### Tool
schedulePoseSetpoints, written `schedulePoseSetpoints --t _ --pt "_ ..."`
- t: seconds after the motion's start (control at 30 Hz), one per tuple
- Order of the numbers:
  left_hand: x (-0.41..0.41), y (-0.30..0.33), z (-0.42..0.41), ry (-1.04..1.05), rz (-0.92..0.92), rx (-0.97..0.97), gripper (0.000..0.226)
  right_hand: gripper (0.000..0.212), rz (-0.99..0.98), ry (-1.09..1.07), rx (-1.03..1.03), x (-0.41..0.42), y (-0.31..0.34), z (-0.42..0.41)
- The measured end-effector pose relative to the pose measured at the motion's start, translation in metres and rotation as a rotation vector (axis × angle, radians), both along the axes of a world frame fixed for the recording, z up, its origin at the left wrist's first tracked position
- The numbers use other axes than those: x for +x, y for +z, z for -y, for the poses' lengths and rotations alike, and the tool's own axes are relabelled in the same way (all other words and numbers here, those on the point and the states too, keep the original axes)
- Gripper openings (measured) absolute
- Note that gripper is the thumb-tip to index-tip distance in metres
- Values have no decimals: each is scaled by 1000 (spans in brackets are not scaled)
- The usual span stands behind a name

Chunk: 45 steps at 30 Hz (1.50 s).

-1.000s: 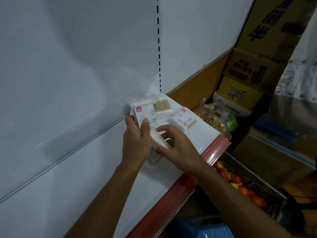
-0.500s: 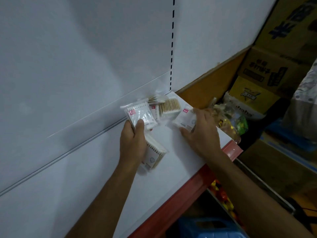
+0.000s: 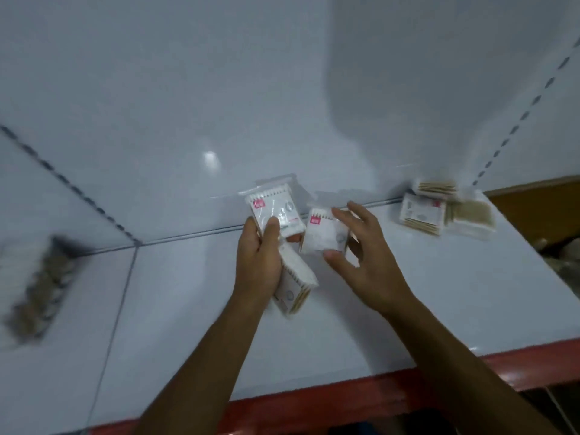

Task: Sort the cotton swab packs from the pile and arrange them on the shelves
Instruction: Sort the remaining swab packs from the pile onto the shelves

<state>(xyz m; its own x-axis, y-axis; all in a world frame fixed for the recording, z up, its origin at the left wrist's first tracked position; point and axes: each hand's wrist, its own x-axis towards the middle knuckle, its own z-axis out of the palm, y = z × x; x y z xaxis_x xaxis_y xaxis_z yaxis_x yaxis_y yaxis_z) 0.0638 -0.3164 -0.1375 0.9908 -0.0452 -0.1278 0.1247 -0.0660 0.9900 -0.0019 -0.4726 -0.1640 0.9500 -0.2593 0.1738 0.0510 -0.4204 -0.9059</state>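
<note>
At far left we see a blurred pile (image 3: 34,287) on the white shelf (image 3: 408,293). Our left hand (image 3: 259,262) grips two swab packs (image 3: 276,211); our right hand (image 3: 361,255) pinches a third pack (image 3: 324,232). More packs (image 3: 439,208) lie right. Pink labels are unreadable.

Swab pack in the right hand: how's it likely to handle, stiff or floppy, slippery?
The swab pack pinched by the right hand keeps a flat, squarish shape, so probably fairly stiff. A fingertip pinch carries it, so likely light. Its glossy clear wrapper looks slippery; packs could slide on the smooth white shelf.
</note>
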Motion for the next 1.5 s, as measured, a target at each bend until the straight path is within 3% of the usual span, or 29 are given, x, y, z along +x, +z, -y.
schedulePoseSetpoints --t 0.07,0.2,0.37,0.7,0.87,1.23,1.37,1.5 --pt "2 5 -37 85 36 -9 13 44 56 -43 147 15 6 -38" --pt "1 13 -112 183 136 -9 13 57 -28 -84 397 42 16 -119" --pt "8 20 -206 269 182 -24 14 33 -61 -8 431 71 25 -208" --pt "40 36 -340 361 172 -59 12 32 -98 -73 325 132 7 -332" --pt "62 37 -367 365 172 -64 13 21 -95 -98 208 159 -4 -369" --pt "92 24 -377 428 205 -47 9 27 -149 -102 40 185 -10 -389" --pt "94 22 -370 460 239 -49 15 15 6 -175 148 167 -3 -390" --pt "98 22 -358 489 237 -87 12 30 181 144 340 131 16 -391"
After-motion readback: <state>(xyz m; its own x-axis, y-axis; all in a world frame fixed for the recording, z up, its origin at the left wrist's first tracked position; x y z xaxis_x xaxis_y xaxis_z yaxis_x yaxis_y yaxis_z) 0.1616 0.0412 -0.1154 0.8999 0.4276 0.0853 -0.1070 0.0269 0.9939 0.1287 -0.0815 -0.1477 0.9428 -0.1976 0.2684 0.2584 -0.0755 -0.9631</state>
